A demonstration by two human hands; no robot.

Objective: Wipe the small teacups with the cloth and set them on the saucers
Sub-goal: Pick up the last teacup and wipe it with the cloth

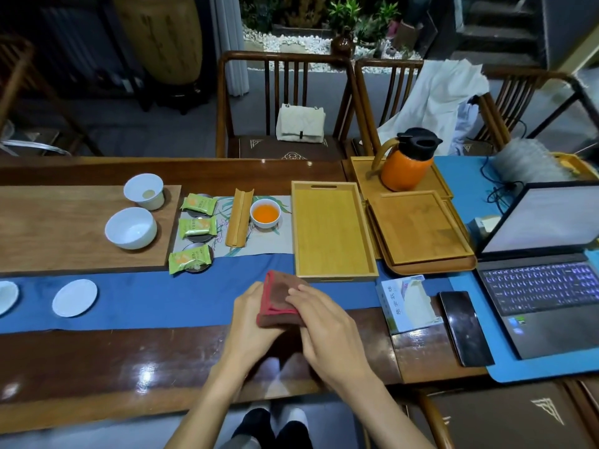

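A folded brown cloth with a red edge (pixel 279 294) is held between both hands above the blue runner. My left hand (pixel 251 319) grips its left side and my right hand (pixel 324 322) lies over its right side; whether a cup sits inside the cloth is hidden. Two white saucers rest on the runner at the left: one (pixel 75 298) whole, another (pixel 6 296) cut by the frame edge. A small teacup filled with orange tea (pixel 265 213) stands on the printed mat. Two larger white cups (pixel 131 227) (pixel 145 191) sit on the wooden board.
An empty bamboo tray (pixel 334 230) lies just beyond the cloth, with more trays (pixel 421 228) and an orange jug (pixel 406 160) to its right. Green snack packets (pixel 194 228), a bamboo scoop (pixel 239 217), tissue box (pixel 408 303), phone (pixel 465 328) and laptop (pixel 544 273) are nearby.
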